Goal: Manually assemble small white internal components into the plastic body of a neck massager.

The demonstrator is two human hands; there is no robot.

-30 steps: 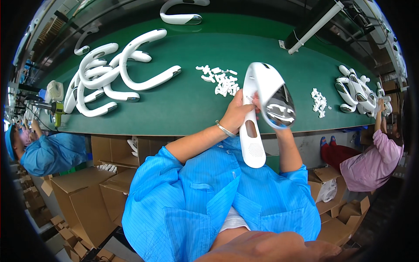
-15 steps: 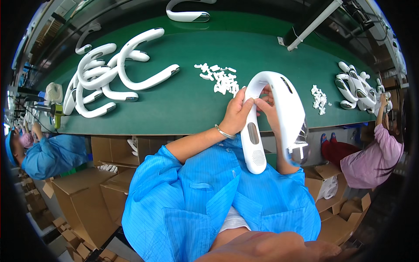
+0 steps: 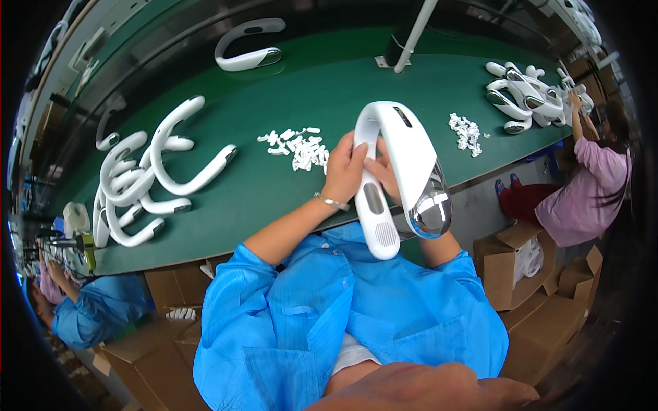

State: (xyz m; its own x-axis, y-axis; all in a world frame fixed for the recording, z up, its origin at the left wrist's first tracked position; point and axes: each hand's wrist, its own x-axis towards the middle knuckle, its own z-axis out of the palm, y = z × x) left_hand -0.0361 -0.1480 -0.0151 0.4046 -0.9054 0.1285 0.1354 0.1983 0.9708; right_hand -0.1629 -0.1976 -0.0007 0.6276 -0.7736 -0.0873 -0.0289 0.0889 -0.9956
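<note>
In front of my chest I hold a white U-shaped neck device with its bend upward. One of its arms ends in a grille of small holes, the other in a shiny chrome-like cap. My left hand is closed around the grille arm near the bend. Reaching through from behind the other arm, my right hand has its thumb pressed to the inner side of the grille arm. The device hides part of the right fingers, so I cannot see whether a small piece is between them. Beyond my left hand lies a pile of small white pieces.
The green worktable carries a heap of similar neck devices at left, a single one at the back and more at right. Another pile of small white parts lies right. Cardboard boxes and two co-workers flank me.
The whole view has turned, so the table edge now slants up to the right. Both hands remain on the device, whose chrome-capped arm shows more of its side.
</note>
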